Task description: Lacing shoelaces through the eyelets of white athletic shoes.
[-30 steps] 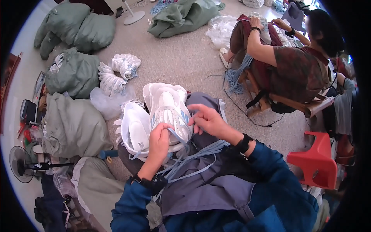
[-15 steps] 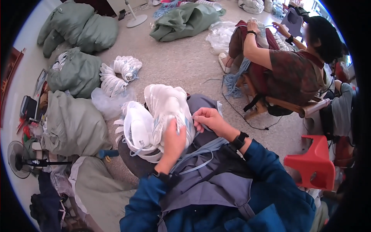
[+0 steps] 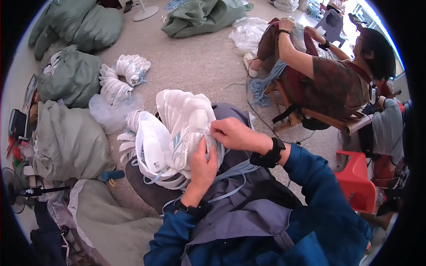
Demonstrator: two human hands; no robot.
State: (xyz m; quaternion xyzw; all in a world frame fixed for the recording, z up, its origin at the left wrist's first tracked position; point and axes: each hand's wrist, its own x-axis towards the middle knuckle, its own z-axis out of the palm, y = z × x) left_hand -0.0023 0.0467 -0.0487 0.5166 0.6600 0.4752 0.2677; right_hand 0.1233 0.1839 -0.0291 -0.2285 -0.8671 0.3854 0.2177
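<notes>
A row of white shoe uppers [image 3: 177, 106] with light blue trim is stacked across my lap. My left hand [image 3: 203, 170] grips the nearest shoe upper [image 3: 197, 124] along its side, thumb up by the eyelets. At that upper's eyelet edge my right hand [image 3: 233, 134] is closed in a pinch on a thin shoelace, mostly hidden by the fingers. Several pale blue shoelaces [image 3: 239, 168] lie over my lap beside the uppers. One upper with its white inside showing [image 3: 153, 144] leans to the left of the stack.
Another bundle of white uppers [image 3: 117, 82] lies on the floor at left, near green sacks [image 3: 71, 80] and a grey-green sack [image 3: 71, 142]. At right a co-worker [image 3: 333, 84] sits on a wooden chair, with a red stool [image 3: 355, 181] nearer me.
My right hand has moved from beside the stack onto the upper's eyelets. My left hand has shifted slightly right and down. The whole view has swung a little to the right.
</notes>
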